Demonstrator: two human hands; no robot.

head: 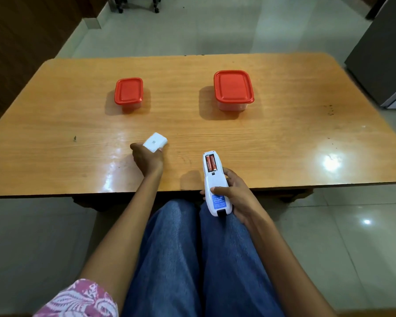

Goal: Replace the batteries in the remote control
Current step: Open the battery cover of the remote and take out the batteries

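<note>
Table (284,156) edge under remote (214,184)

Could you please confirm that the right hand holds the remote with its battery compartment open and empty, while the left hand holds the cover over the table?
Not quite: the head view shows two batteries in the open compartment. The right hand holds the remote, and the left hand holds the cover over the table.

Home room, wooden table (55,115), tiled floor (169,30)

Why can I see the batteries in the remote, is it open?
Yes, open. The remote in the right hand shows two batteries; the left hand holds its white cover.
</note>
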